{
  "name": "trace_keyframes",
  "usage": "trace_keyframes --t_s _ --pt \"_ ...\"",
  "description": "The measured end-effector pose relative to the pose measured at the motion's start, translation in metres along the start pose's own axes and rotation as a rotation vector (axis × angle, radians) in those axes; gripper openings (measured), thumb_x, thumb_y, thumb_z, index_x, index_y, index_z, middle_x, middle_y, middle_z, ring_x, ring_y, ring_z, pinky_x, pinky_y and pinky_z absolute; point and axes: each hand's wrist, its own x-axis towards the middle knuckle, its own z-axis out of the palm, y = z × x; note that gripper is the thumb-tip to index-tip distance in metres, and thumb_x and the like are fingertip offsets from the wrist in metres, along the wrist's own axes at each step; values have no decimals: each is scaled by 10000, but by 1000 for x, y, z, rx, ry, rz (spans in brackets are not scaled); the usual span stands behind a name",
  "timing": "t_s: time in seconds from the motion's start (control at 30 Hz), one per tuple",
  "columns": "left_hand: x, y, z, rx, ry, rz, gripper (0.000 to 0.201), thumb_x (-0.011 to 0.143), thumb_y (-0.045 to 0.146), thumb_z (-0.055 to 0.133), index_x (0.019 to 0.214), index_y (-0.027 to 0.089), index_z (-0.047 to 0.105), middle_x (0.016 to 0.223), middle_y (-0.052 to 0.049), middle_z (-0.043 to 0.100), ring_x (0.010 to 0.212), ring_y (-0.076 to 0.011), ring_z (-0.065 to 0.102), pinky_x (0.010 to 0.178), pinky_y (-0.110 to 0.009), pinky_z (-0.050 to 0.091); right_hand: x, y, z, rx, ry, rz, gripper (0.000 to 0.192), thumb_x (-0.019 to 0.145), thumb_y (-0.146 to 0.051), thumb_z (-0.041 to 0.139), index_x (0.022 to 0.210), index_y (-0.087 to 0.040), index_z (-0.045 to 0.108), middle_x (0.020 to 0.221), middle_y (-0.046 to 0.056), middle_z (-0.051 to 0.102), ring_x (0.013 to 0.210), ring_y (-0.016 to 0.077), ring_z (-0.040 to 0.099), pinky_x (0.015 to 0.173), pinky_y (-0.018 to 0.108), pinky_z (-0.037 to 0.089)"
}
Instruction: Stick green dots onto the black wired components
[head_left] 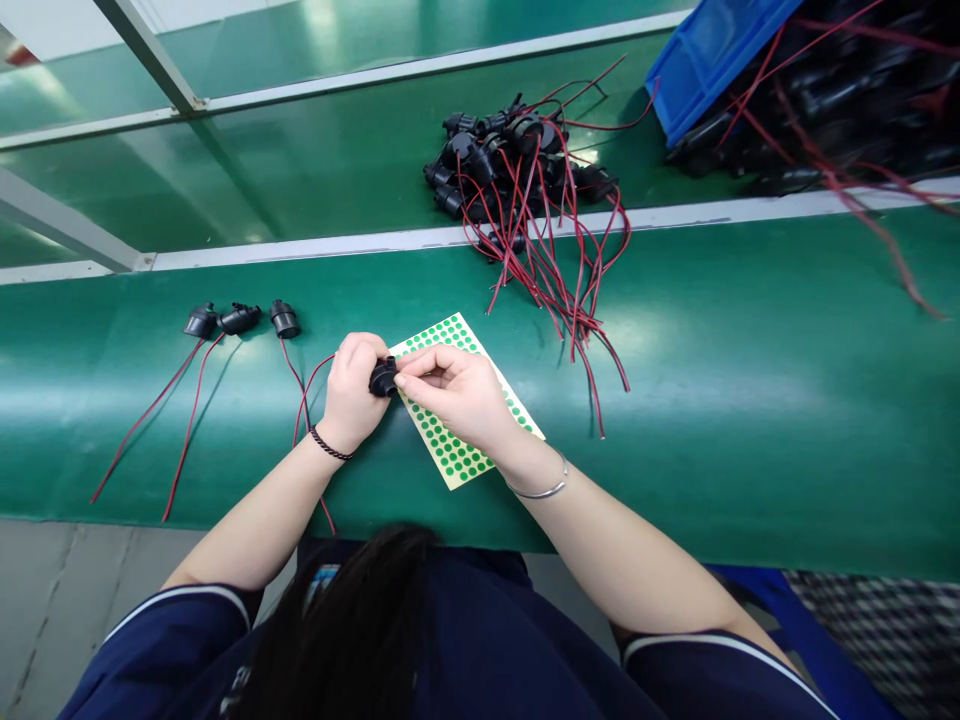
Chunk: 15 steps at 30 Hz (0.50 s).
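Clearly, seen from the head camera, the left hand [352, 392] grips a black socket [382, 377] between closed fingers while the right hand [457, 390] pinches at its face just above the sticker sheet [450, 455]; steady support should help any dot land squarely.

I see a pale yellow sheet of green round dot stickers [457, 420], a black plastic socket with red and black wires [383, 377], and a glossy green belt [750, 400].
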Motion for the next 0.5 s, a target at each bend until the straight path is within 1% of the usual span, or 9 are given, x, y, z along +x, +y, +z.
trace_keyframes --t_s 0.1,0.3,0.4,0.5 --pt "0 0 -1 32 -2 7 120 799 129 581 797 223 507 834 -28 600 808 -187 564 728 -328 451 0 1 0 -1 3 -16 139 717 -288 778 698 -193 680 929 69 764 879 195 724 837 375 614" --pt "1 1 -3 30 51 65 109 836 147 595 829 218 512 842 -28 598 804 -178 575 725 -316 466 1 1 -1 77 -29 -17 184 725 -343 803 724 -192 698 930 68 772 922 197 729 904 394 598" --pt "2 2 -4 48 58 97 102 853 159 589 838 216 505 842 -27 590 804 -172 571 719 -306 470 2 2 -2 63 -38 -40 223 718 -379 816 725 -189 700 933 71 774 914 202 732 877 393 611" --pt "1 1 -4 64 51 93 95 853 155 573 836 215 501 846 -28 593 806 -172 566 718 -305 468 1 5 -1 28 -28 -92 205 735 -369 806 737 -192 704 923 71 776 881 199 737 831 379 626"
